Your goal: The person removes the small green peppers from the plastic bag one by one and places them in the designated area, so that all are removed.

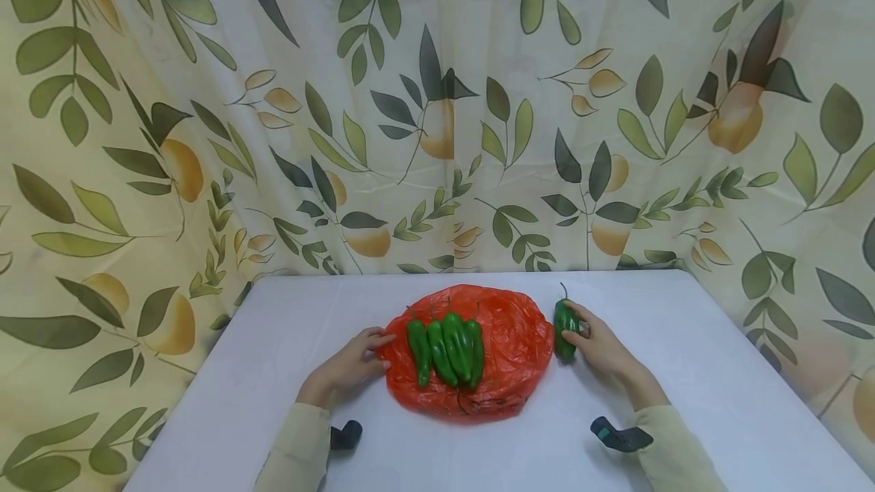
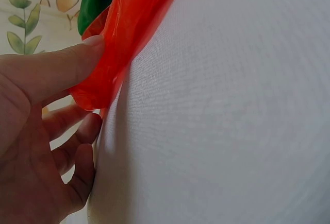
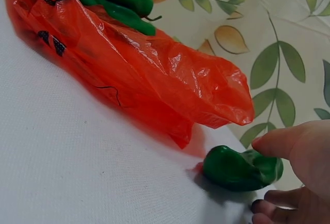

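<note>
Pale beige cloth covers the forearms: the left sleeve (image 1: 295, 448) and right sleeve (image 1: 678, 448) match, with bare left hand (image 1: 352, 359) and right hand (image 1: 603, 342) beyond them. A stubby black left device (image 1: 346, 435) and a bent black right device (image 1: 620, 436), marked with teal, jut from the sleeves' inner sides.

The crumpled, roundish red plastic bag (image 1: 513, 348) is thin and glossy. The 4 long green peppers (image 1: 456, 349) look smooth and shiny. The flat white cloth table covering (image 1: 431, 458) is matt, finely woven; the draped leaf-printed cloth curtain (image 1: 472, 150), matt.
</note>
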Demonstrator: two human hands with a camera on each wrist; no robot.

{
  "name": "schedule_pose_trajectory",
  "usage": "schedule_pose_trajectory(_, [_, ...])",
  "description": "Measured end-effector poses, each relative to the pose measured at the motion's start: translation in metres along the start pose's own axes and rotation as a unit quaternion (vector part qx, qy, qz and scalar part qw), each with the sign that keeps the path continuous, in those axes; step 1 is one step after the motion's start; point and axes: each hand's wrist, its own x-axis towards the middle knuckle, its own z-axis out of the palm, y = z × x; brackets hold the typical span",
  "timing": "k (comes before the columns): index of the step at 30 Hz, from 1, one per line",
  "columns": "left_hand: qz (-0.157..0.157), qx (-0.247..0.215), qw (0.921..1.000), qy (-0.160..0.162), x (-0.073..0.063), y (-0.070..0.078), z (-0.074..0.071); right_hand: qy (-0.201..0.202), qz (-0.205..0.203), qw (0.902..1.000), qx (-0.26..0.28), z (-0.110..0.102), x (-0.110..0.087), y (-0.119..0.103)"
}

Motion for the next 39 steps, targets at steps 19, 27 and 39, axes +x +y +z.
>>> schedule_pose_trajectory(19, [-0.001,-0.004,1.0000,0.000,0.002,-0.002,-0.001,0.064,-0.029,0.9973,-0.022,-0.005,-0.004,-0.025])
schedule_pose_trajectory(27, [-0.003,-0.001,1.0000,-0.002,0.005,-0.006,0.000,0.090,-0.106,0.9902,-0.010,0.010,-0.010,-0.047])
schedule_pose_trajectory(39, [-0.006,-0.006,1.0000,0.000,0.001,-0.001,0.000,0.087,-0.160,0.9831,-0.022,0.039,-0.015,-0.068])
